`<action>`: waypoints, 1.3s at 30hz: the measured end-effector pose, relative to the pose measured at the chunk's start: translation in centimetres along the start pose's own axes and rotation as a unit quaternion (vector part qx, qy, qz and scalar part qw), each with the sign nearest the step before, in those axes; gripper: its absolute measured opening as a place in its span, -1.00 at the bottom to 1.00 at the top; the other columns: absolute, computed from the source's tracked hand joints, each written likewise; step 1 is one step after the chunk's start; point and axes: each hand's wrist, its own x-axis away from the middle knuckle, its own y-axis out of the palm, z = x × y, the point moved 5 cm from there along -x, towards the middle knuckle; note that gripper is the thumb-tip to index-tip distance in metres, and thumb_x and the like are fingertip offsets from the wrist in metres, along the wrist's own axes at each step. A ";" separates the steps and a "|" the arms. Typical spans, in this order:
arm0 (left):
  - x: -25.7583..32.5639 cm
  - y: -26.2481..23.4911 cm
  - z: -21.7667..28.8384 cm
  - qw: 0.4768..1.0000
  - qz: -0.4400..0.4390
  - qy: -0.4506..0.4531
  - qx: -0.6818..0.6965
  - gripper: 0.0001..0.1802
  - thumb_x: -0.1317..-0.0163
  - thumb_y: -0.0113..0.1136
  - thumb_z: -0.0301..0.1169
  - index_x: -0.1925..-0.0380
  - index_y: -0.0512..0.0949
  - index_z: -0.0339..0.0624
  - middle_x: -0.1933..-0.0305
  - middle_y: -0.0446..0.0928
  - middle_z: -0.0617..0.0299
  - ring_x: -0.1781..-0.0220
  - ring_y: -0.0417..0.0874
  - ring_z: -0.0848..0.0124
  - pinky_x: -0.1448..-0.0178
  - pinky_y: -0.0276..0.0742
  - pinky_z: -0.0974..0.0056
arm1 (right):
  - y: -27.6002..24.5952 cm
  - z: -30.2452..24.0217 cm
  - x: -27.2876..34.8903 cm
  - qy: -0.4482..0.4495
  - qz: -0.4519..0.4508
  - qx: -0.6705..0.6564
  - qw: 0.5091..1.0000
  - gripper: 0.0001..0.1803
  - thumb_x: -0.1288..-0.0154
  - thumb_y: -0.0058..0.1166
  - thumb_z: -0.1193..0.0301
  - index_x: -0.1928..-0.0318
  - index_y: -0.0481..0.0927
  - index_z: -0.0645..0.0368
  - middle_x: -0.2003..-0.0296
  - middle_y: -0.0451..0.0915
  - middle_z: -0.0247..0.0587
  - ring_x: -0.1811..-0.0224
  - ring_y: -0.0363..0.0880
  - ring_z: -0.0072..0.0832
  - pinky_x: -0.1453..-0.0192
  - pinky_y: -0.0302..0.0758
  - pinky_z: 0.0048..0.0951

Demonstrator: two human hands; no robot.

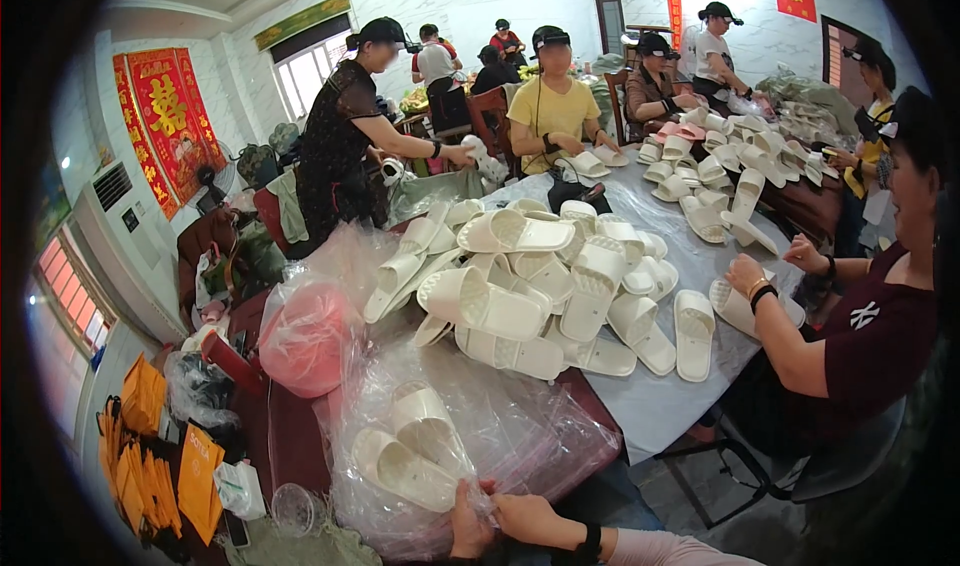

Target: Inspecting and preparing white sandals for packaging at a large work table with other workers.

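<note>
At the lower middle, a pair of white slippers [405,474] lies on a clear plastic sheet, one slipper overlapping the other. Clear plastic film [482,503] is bunched beside their toe ends. My left hand [470,522] closes on this film from the left. From the right, my right hand [527,519], with a dark band at its wrist, pinches the same film; the two hands nearly touch. Whether the film fully encloses the slippers, I cannot tell. Just beyond rises a heap of white slippers [500,301].
A pink bundle in clear plastic [310,341] sits left of the heap. Orange packets [200,481] and a clear plastic cup [297,511] are at lower left. At right, a seated co-worker [870,336] handles a slipper. Other people work around the far table, near more slippers [715,151].
</note>
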 end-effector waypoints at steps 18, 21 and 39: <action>0.0 -1.7 0.2 0.979 -0.156 -0.128 -0.040 -0.57 -0.34 -0.06 -0.14 0.05 0.44 -0.31 -0.12 0.46 -0.07 -0.18 0.43 0.05 -0.26 0.35 -0.01 | 2.8 1.0 -0.2 0.088 -0.186 -0.498 0.842 -0.72 -0.39 -0.12 0.26 0.22 0.56 0.19 0.53 0.46 -0.42 0.56 0.42 -0.65 0.52 0.32 -0.58; -0.5 -2.0 -0.3 0.974 -0.180 -0.134 -0.007 -0.68 -0.34 -0.04 -0.24 0.09 0.45 -0.26 -0.12 0.46 -0.02 -0.14 0.46 0.10 -0.24 0.38 -0.02 | 2.8 1.9 0.7 0.174 -0.233 -0.501 0.815 -0.66 -0.40 -0.14 0.24 0.26 0.56 0.28 0.50 0.48 -0.36 0.60 0.41 -0.64 0.56 0.33 -0.59; -0.1 0.1 0.4 0.968 -0.194 -0.106 0.121 -0.87 -0.21 0.06 -0.36 0.46 0.40 -0.15 0.53 0.31 0.30 0.11 0.46 0.30 -0.39 0.20 0.13 | 3.8 1.5 3.4 0.122 -0.424 -0.471 0.764 -0.47 -0.31 -0.02 -0.07 0.29 0.56 0.21 0.47 0.57 -0.32 0.52 0.43 -0.65 0.42 0.38 -0.62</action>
